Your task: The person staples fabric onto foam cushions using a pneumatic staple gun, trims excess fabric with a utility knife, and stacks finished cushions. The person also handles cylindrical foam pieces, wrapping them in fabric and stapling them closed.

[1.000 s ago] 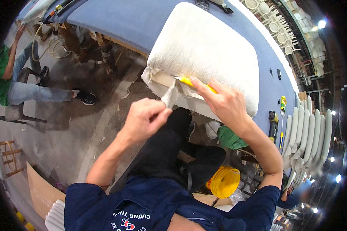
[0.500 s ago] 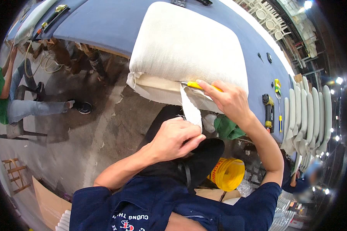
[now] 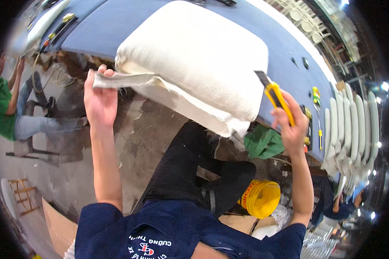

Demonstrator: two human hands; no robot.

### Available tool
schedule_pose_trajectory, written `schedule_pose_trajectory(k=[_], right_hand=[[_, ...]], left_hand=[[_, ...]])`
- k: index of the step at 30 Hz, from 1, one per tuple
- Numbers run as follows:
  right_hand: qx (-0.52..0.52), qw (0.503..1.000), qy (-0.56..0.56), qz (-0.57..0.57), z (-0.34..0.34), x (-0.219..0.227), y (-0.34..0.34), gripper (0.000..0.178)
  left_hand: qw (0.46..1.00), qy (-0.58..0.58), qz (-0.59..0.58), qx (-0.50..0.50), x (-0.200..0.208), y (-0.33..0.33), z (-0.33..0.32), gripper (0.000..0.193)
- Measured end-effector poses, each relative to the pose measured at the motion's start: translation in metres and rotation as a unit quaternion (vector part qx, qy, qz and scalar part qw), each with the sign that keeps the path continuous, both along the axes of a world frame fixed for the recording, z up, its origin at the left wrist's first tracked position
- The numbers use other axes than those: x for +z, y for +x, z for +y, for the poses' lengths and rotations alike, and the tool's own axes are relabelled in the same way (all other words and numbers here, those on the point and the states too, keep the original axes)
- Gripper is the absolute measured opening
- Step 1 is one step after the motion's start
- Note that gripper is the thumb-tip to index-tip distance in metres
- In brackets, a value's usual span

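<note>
A cushion covered in off-white fabric (image 3: 194, 52) lies at the near edge of the blue table (image 3: 103, 30), its raw fabric edge hanging along the near side. My left hand (image 3: 101, 99), out at the cushion's left corner, pinches the end of a narrow fabric strip (image 3: 132, 80) and holds it stretched away from the seam. In my right hand (image 3: 294, 123) is a yellow and black utility knife (image 3: 278, 99). Its dark blade points up and left, raised over the cushion's right side and apart from the strip.
Upholstered panels (image 3: 350, 125) stand in a row at the right, near a screwdriver (image 3: 320, 134) on the table. A yellow bucket (image 3: 263, 199) and green cloth (image 3: 263, 142) are below the table edge. Someone in a green shirt (image 3: 3, 101) sits at far left; another tool (image 3: 58, 32) lies beyond.
My left hand has swung up and left with the fabric strip. The knife has left the seam, rising to the right with its blade turned upward. The cushion has shifted slightly left.
</note>
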State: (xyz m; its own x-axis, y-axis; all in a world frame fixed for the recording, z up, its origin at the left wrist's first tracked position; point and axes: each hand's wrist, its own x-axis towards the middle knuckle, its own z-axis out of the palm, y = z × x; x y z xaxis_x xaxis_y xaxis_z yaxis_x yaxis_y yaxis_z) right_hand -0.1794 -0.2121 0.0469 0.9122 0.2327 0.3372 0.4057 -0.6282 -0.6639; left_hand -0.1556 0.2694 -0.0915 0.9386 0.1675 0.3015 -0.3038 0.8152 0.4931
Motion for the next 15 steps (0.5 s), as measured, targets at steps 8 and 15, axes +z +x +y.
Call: schedule_pose_trajectory(k=[8,15], right_hand=[[0.098,0.964,-0.169,-0.179,0.087,-0.002,0.015,0.048],[0.205,0.934,-0.248,-0.152,0.184,-0.014,0.066,0.041]], left_hand=[[0.741,0.601,0.201,0.22,-0.006,0.003,-0.074,0.038],[0.608,0.751,0.205,0.156,0.03,0.01,-0.065,0.039]])
